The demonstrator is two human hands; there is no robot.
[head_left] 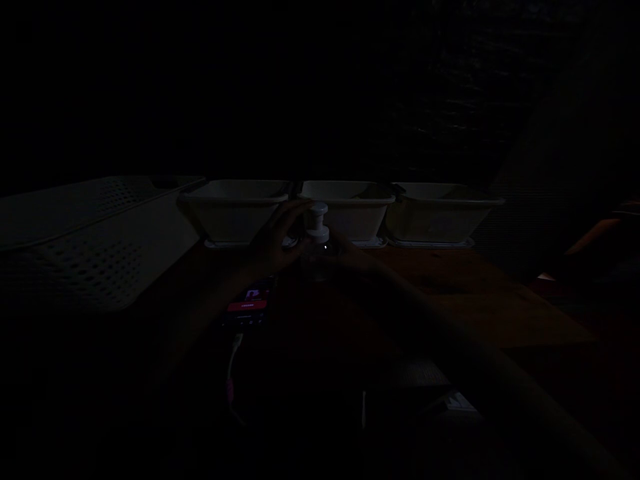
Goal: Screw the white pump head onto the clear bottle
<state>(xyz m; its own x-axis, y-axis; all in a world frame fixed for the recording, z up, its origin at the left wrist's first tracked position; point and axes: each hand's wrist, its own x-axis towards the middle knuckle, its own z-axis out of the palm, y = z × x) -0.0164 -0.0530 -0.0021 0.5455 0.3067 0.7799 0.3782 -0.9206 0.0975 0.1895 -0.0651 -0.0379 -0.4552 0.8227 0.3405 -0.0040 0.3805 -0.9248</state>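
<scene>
The scene is very dark. A clear bottle with a white pump top stands upright at the middle of the wooden table. My left hand is curled about its left side, with the fingers up by the pump head and the thumb lower, near the bottle's shoulder. From the right, my right hand closes on the clear body; its fingertips are lost in shadow. Below my left wrist lies a lit phone with a white cable plugged into its near end.
Three pale tubs, a left one, a middle one and a right one, line the table's back. A white perforated basket stands at left. The wooden tabletop ends at right, where part of another person's arm shows.
</scene>
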